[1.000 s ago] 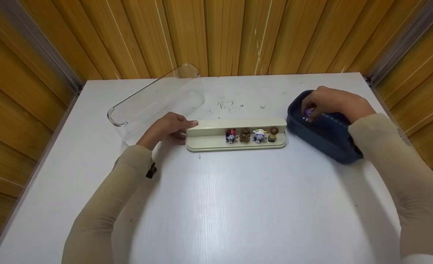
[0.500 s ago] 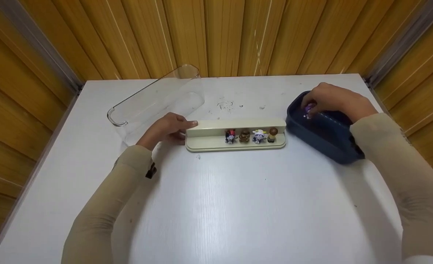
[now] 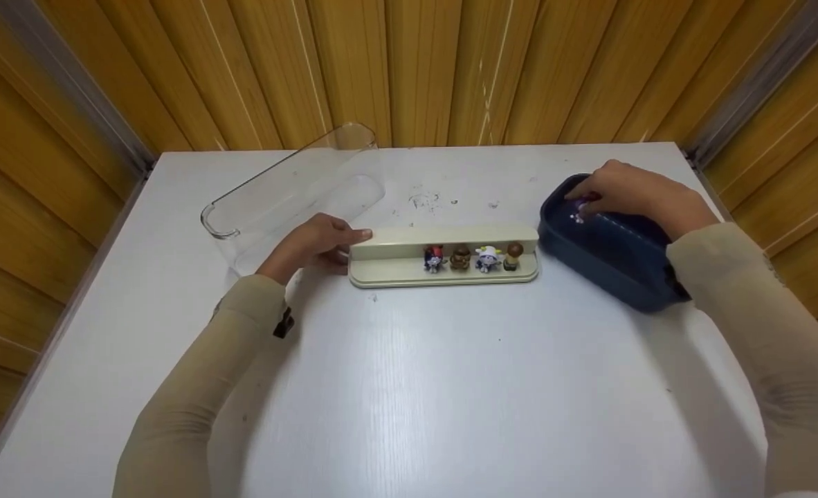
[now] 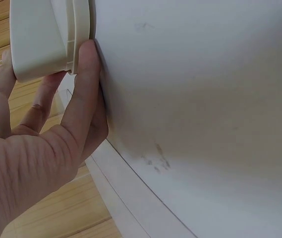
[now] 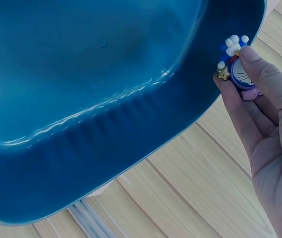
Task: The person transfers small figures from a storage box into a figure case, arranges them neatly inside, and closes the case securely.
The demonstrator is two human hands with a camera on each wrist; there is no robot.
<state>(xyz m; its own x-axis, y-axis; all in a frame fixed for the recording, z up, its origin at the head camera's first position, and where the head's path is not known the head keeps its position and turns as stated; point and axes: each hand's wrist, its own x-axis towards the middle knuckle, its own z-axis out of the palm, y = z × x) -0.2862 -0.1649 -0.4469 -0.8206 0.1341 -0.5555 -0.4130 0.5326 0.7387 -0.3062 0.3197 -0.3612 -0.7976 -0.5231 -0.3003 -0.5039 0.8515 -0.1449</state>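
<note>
One white table (image 3: 395,387) gives you room on the near side of both hands. Four figurines (image 3: 486,259) stand on one cream tray (image 3: 388,271), right of your left hand (image 3: 312,242), whose thumb and fingers, parted by its depth, clasp its end. Your right hand (image 3: 630,190) pinches a fifth figurine (image 5: 239,74), fingertips nearly together, by one blue bin's (image 3: 592,273) far rim. One transparent case (image 3: 298,183) sits beyond your left hand.

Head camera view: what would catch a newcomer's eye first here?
Probably the four small figures lined up on the cream stand, near the picture's middle, its left end held by the left hand. Then the right hand, pinching another figure at the dark blue bin on the right. The big clear container sits at the back left.
</note>
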